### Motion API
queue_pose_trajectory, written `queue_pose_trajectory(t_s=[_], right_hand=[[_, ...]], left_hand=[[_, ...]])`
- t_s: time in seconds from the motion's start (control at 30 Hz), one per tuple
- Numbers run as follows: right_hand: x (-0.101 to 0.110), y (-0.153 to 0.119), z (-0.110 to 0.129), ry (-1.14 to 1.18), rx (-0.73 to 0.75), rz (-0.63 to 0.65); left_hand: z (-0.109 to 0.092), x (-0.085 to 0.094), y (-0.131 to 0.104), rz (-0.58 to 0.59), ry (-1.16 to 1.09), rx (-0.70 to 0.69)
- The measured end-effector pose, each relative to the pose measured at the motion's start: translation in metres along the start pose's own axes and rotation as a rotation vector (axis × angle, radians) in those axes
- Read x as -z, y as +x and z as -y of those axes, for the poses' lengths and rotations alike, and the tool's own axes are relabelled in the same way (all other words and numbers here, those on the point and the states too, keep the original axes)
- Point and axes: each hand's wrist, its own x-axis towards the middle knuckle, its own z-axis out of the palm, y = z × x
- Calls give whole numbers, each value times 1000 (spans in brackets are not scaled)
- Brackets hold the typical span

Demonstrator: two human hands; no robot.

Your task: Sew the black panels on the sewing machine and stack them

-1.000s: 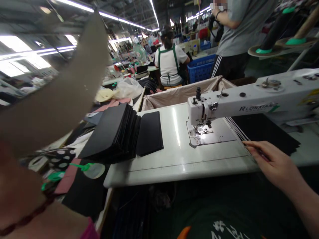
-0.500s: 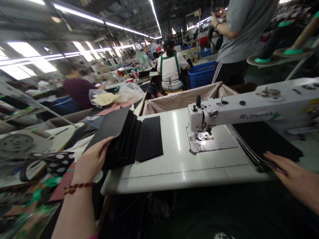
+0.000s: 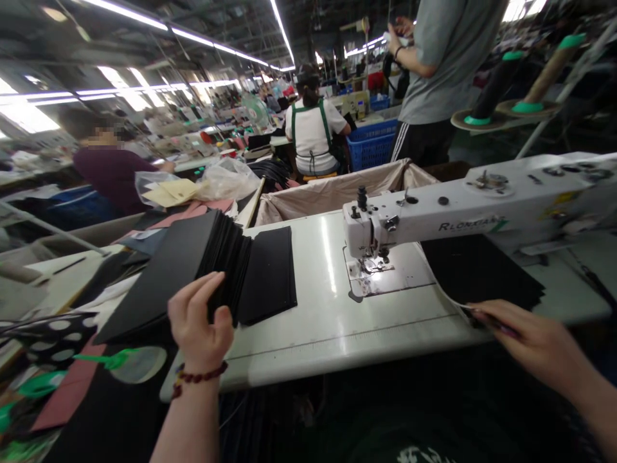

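Observation:
My left hand (image 3: 201,325) is raised in front of a tall stack of black panels (image 3: 180,247). Its fingers are loosely bent and apart, with nothing held. Beside that stack a smaller pile of black panels (image 3: 267,273) lies flat on the table. At the right, my right hand (image 3: 537,341) pinches the near corner of the top black panel (image 3: 477,267) on another pile, whose pale left edge bends up slightly. A slim dark object with a reddish-purple part (image 3: 506,329) is tucked in that hand; its kind is unclear.
A white sewing machine (image 3: 419,222) stands on the pale table (image 3: 308,341), its needle area left of the right pile. A cloth-lined bin (image 3: 332,196) runs behind the table. Thread cones (image 3: 501,87) stand at the upper right. Several people work or stand beyond.
My left hand has come off the tall stack, moving toward me and opening. My right hand has shifted to pinch the panel's corner, lifting its edge. The view has turned right.

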Motion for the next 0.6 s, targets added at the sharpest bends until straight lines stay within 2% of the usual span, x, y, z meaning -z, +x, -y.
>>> queue_pose_trajectory(t_s=[0.07,0.17,0.23,0.3,0.33,0.4,0.5,0.6], right_hand=[[-16,1,50,59,90,133],[-47,2,121,154,212,416],[-65,2,153,237,287,503],[-77,5,168,378,384,591],[-80,8,168,449,418,624],[-83,20,159,547,422,624],[-87,54,133,513,292,440],[-99,99,110,297,207,281]], left_hand=[[-50,-30,-9,128,-233,-56],[-133,-80,-25,525,-530,-221],[-179,-110,-40,775,-601,-378],[-208,-131,-58,888,-579,-438],[-214,-137,-67,915,-543,-442],[-211,-139,-84,938,-461,-440],[-183,-123,-101,936,-306,-392],[-156,-100,-105,928,-166,-278]])
